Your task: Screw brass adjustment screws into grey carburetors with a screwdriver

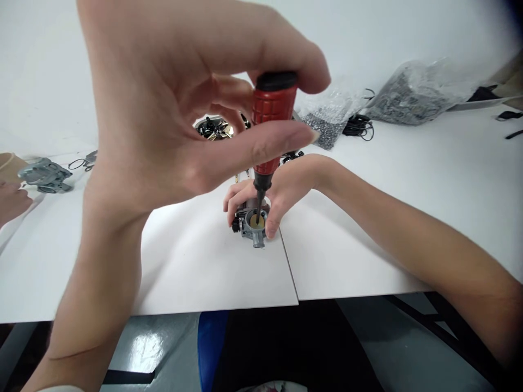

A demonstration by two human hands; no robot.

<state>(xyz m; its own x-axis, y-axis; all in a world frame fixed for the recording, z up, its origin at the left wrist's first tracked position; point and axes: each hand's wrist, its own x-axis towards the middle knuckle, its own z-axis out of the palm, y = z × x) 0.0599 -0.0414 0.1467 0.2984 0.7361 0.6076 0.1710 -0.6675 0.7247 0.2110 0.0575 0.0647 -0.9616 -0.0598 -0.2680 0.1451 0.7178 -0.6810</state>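
Note:
My left hand (171,109) is raised close to the camera, its thumb and fingers closed around the red handle of a screwdriver (272,106) with a black cap. The shaft points down, and its tip meets the brass-coloured disc in the round bore of a small grey metal carburetor (258,238), as far as I can see. On the white table, my right hand (284,190) grips the carburetor from behind, thumb on its right side and fingers on its left. Part of its body is hidden under that hand.
Another carburetor (47,174) lies at the left, near another person's hand (12,201). Clear plastic bags of small metal parts (417,92) and a black cable coil (359,126) sit at the back right. Brass and black parts (214,128) show behind my left hand.

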